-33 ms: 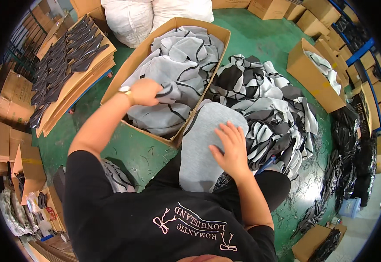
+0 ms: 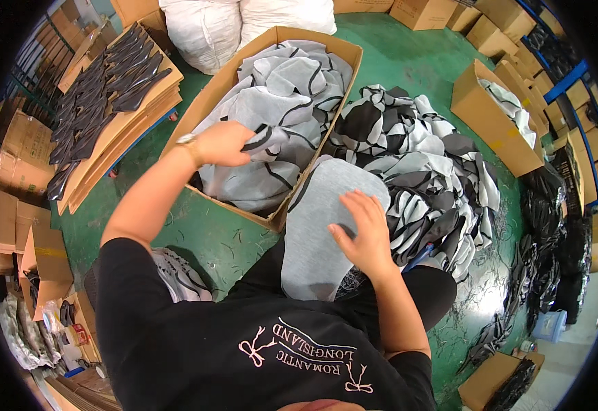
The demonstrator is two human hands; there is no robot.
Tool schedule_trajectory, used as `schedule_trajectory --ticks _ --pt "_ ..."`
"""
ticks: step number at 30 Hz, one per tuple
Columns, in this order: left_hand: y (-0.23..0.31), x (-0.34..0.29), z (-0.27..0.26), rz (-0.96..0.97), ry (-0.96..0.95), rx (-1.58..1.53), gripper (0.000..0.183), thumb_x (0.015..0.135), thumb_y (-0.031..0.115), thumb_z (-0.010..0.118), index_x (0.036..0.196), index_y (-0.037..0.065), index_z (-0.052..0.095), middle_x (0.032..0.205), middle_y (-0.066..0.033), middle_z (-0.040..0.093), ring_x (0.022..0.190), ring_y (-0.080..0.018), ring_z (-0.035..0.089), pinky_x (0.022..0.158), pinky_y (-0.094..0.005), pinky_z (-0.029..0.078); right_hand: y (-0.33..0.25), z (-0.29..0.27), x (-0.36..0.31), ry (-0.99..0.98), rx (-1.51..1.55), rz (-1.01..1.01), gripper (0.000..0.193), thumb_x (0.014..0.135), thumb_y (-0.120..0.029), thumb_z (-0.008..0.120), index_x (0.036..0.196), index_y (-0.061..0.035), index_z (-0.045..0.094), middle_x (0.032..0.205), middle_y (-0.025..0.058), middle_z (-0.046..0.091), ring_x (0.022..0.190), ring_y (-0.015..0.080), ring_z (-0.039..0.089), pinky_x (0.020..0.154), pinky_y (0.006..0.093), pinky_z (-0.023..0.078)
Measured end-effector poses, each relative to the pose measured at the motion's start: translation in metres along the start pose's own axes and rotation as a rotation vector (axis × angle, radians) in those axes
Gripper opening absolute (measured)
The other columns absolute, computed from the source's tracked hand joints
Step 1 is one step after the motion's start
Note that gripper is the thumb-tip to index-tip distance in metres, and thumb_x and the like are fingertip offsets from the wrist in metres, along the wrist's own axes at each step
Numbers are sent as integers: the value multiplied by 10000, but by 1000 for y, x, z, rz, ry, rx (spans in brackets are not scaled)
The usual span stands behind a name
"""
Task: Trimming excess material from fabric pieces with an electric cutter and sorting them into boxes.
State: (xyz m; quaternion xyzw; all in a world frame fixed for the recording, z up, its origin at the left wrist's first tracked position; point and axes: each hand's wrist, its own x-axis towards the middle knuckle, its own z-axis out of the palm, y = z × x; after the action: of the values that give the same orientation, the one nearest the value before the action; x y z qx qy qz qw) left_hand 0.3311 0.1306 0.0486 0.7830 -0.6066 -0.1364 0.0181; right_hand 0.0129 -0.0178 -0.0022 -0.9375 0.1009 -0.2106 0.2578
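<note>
Shifted slightly to the left since the earlier frame is the left hand (image 2: 222, 144), together with the gold wristband (image 2: 186, 139) on its wrist; the right hand is held in nearly the same place. The left hand is poised over the open cardboard box (image 2: 271, 220) with its fingers curled, and its fingertips are met by a black-edged fold of the grey fabric pieces (image 2: 268, 103) heaped inside. Whether that fold is gripped cannot be told, as the area below the hand is blurred. The right hand (image 2: 362, 233) is laid open, fingers spread, on a smooth grey fabric panel (image 2: 319, 212), by which part of the lap is covered and whose far end is rested against the box's right side.

To the right of the panel, a loose pile of grey, white and black fabric pieces (image 2: 442, 171) is spread on the green floor (image 2: 395, 51). A blue-handled tool (image 2: 419, 257) is placed near the right knee, its kind unclear. At the far left, black pieces (image 2: 104, 96) are lined up on stacked cardboard sheets (image 2: 155, 96), and white sacks (image 2: 203, 34) are set beyond the box.
</note>
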Motion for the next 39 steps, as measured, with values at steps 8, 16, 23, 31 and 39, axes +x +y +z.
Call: schedule_trajectory --ticks 8,16,23,31,39 --pt "120 -69 -55 514 -26 -1001 368 764 176 633 1051 -47 576 951 -119 619 875 -173 574 772 -319 458 -33 -30 27 -440 1460 250 961 609 -386 838 1339 53 394 1290 145 493 1199 229 464 1007 350 351" --pt "145 -79 30 171 -457 -1936 541 882 276 636 1280 -49 467 1136 -59 612 1081 -106 547 940 -255 411 -21 -65 -48 -59 1516 522 1060 554 -598 820 1290 50 417 1189 139 562 1097 227 556 960 356 416" --pt "127 16 38 83 50 -1827 267 945 204 524 1098 -5 589 1034 -23 627 926 -91 571 836 -246 454 54 -74 2 400 1513 702 393 966 -289 438 1208 10 515 1102 98 603 990 193 589 874 327 469" --pt "69 116 115 -364 113 -1111 309 936 267 488 1006 -8 609 893 -121 648 843 -182 589 770 -329 456 162 15 50 103 992 1016 304 922 -141 410 1133 -4 581 1008 95 645 876 176 617 766 311 492" --pt "116 32 152 -260 346 -1065 208 934 158 485 1067 20 565 1023 -155 624 975 -273 595 844 -341 457 158 30 -35 186 442 709 231 886 -35 492 1096 -16 587 966 45 630 861 148 587 791 272 464"
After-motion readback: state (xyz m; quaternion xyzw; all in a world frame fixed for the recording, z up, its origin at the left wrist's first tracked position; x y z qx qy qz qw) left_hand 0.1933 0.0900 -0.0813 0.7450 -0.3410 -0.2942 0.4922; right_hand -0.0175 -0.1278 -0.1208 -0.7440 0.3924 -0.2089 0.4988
